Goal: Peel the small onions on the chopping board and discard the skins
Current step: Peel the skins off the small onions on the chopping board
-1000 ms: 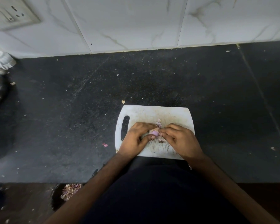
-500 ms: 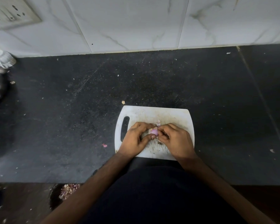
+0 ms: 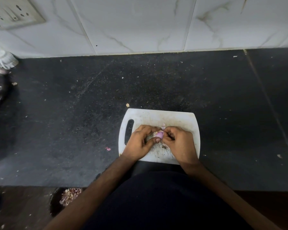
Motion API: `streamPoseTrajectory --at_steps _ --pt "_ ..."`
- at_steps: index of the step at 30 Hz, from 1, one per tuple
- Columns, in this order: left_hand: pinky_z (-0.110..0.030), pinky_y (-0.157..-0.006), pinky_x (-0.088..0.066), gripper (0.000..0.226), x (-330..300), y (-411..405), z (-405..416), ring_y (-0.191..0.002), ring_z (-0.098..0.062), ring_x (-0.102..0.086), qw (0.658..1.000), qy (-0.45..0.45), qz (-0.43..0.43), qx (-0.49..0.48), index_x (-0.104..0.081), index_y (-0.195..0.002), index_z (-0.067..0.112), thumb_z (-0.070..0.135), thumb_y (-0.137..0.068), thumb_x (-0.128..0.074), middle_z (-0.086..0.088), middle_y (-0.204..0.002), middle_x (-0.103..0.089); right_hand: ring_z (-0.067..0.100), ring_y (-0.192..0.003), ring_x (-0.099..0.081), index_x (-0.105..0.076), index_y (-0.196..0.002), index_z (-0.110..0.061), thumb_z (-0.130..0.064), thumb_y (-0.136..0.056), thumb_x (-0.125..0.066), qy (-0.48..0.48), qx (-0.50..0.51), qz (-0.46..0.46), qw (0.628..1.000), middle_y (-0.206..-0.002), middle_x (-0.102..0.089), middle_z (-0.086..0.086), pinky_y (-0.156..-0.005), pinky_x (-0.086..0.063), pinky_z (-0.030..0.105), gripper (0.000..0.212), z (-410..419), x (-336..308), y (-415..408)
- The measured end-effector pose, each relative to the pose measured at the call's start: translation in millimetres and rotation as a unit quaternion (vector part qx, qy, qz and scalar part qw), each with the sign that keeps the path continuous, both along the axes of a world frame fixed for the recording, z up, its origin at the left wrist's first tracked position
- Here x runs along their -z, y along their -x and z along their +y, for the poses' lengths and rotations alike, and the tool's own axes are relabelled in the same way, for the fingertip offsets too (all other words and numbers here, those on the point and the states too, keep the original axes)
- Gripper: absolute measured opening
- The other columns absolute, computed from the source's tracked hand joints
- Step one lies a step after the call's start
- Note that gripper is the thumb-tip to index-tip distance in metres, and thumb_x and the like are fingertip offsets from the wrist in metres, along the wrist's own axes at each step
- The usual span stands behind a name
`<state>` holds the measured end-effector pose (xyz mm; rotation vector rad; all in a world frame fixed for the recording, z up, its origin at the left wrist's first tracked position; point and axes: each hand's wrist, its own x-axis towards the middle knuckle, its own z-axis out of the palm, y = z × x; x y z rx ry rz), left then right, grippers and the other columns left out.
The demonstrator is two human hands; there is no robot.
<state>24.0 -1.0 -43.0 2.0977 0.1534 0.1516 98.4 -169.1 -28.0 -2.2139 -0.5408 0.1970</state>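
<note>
- The bench (image 3: pixel 156 83) is dark speckled stone, dotted with crumbs, running back to the white marbled wall tiles (image 3: pixel 140 22).
- A socket plate (image 3: pixel 12 12) sits on the tiles at the far left.
- The white chopping board (image 3: pixel 178 118) lies near the front edge of the bench, its handle slot (image 3: pixel 129 131) on the left side; the surface looks scuffed and stained.
- The left hand (image 3: pixel 140 143) is curled over the board, thumb and fingers gripping a small onion (image 3: pixel 159 134).
- The right hand (image 3: pixel 179 143) is curled too, its fingertips pinching at the top of that same onion, where a bit of loose skin (image 3: pixel 163 125) sticks up just behind.
- The onion shows glossy purple-pink between the two hands, held just above the middle of the board.
- A heap of skins (image 3: pixel 70 195) lies in a dark container below the bench edge, to the left.
- A pink skin scrap (image 3: pixel 108 148) lies on the bench just left of the board.
- A tan scrap (image 3: pixel 127 105) lies just beyond the board's far left corner.
</note>
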Motion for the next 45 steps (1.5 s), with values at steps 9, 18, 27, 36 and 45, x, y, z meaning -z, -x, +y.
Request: streamPoseTrajectory --at_steps 9,18,27,36,45 --pt "-0.022 -0.102 -0.048 0.043 -1 3 3 -0.121 -0.003 -0.058 1.0 0.008 0.027 0.015 -0.065 -0.137 0.025 0.026 -0.095 -0.075 0.008 -0.127 -0.069 0.004 -0.075 -0.071 -0.078 -0.095 -0.015 -0.022 -0.083 -0.08 -0.04 0.078 0.091 0.992 -0.08 -0.076 -0.008 -0.075 -0.062 0.034 0.014 1 4 -3" --pt "-0.035 -0.103 -0.05 0.039 3 2 7 -0.121 -0.013 -0.059 0.999 -0.023 0.005 0.042 -0.063 -0.136 0.022 0.015 -0.098 -0.069 0.014 -0.13 -0.067 0.017 -0.078 -0.077 -0.076 -0.095 -0.017 -0.022 -0.089 -0.075 -0.157 0.108 0.198 0.961 -0.084 -0.078 0.0 -0.078 -0.063 0.047 0.008 -4 14 -2" --pt "-0.02 -0.1 -0.046 0.043 5 7 8 -0.117 -0.011 -0.057 0.998 -0.035 0.003 0.049 -0.064 -0.138 0.023 0.014 -0.097 -0.071 0.011 -0.126 -0.069 0.024 -0.083 -0.078 -0.064 -0.108 -0.007 -0.004 -0.097 -0.063 -0.255 0.172 0.219 0.926 -0.099 -0.075 0.009 -0.074 -0.064 0.038 0.012 -9 4 -12" --pt "-0.023 -0.103 -0.045 0.043 2 4 7 -0.122 -0.01 -0.052 0.998 -0.043 -0.001 0.043 -0.064 -0.137 0.02 0.021 -0.096 -0.073 0.012 -0.125 -0.068 0.01 -0.109 -0.059 -0.067 -0.123 -0.021 -0.016 -0.097 -0.059 -0.039 -0.089 -0.056 0.994 -0.114 -0.054 -0.007 -0.087 -0.056 0.03 0.028 -19 6 5" --pt "-0.015 -0.102 -0.042 0.037 2 4 8 -0.121 -0.003 -0.055 0.999 -0.037 0.006 0.039 -0.065 -0.13 0.017 0.018 -0.094 -0.075 0.014 -0.124 -0.066 0.014 -0.116 -0.06 -0.068 -0.129 -0.017 -0.012 -0.097 -0.062 -0.035 -0.077 -0.057 0.995 -0.121 -0.068 -0.004 -0.096 -0.053 0.036 0.033 -16 22 6"
